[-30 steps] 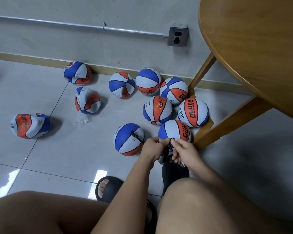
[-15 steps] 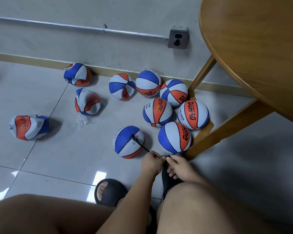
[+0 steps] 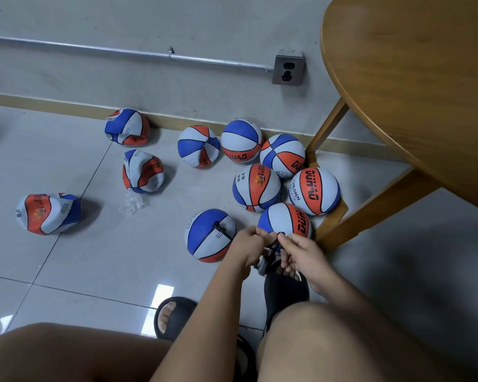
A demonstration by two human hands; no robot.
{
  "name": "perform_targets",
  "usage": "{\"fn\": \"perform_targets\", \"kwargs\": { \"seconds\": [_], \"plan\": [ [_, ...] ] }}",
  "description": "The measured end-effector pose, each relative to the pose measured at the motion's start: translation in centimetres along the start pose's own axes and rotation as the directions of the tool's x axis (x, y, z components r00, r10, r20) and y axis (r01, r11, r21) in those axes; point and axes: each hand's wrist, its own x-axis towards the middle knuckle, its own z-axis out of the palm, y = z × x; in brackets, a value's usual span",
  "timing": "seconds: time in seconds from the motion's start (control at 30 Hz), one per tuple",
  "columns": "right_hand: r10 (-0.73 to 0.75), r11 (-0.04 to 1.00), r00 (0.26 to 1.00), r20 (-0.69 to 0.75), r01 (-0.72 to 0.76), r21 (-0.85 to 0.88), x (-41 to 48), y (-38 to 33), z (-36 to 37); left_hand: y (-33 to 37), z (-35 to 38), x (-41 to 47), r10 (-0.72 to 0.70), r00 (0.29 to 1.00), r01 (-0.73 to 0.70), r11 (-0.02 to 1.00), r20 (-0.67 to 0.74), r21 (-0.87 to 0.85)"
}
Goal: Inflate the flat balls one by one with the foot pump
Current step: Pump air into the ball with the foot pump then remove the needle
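Again the left hand (image 3: 249, 246) and right hand (image 3: 302, 253) have risen, both pinching the pump hose (image 3: 223, 232).

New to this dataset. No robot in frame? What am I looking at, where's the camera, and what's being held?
There is no machine here. A person works with bare hands, and the one camera is worn on their head, looking down past their knees at a tiled floor. The left hand and right hand both pinch the end of a thin black hose, which is plugged into the nearest ball. The foot pump shows only partly, under the hands. Three crumpled flat balls lie to the left. The round balls cluster near the wall, beside a wooden table.
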Motion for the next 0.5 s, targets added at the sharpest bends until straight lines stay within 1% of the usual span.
{"fn": "perform_targets", "kwargs": {
  "seconds": [0.07, 0.17, 0.37, 0.43, 0.5],
  "plan": [
    [0.02, 1.0, 1.0, 0.002, -0.02, 0.005, 0.2, 1.4, 0.3, -1.6, 0.3, 0.2, -0.049, 0.999, 0.049, 0.998, -0.02, -0.031],
    [0.063, 0.998, 0.998, 0.011, -0.063, 0.0, 0.8, 4.3, 0.6, -3.7, 0.7, 0.5, -0.103, 0.994, 0.102, 0.994, -0.039, -0.027],
    [0.151, 0.972, 0.989, 0.001, -0.148, -0.182, 0.4, 9.3, 1.6, -7.7, 1.0, 0.2, -0.206, 0.977, 0.209, 0.977, -0.059, 0.043],
    [0.161, 0.964, 0.987, -0.008, -0.159, -0.216, 0.1, 9.7, 1.9, -8.2, 0.8, 0.1, -0.226, 0.973, 0.228, 0.973, -0.054, 0.041],
    [0.154, 0.959, 0.988, -0.016, -0.154, -0.237, -0.2, 8.9, 1.7, -7.8, 0.5, 0.0, -0.212, 0.976, 0.215, 0.975, -0.049, 0.063]
  ]
}}
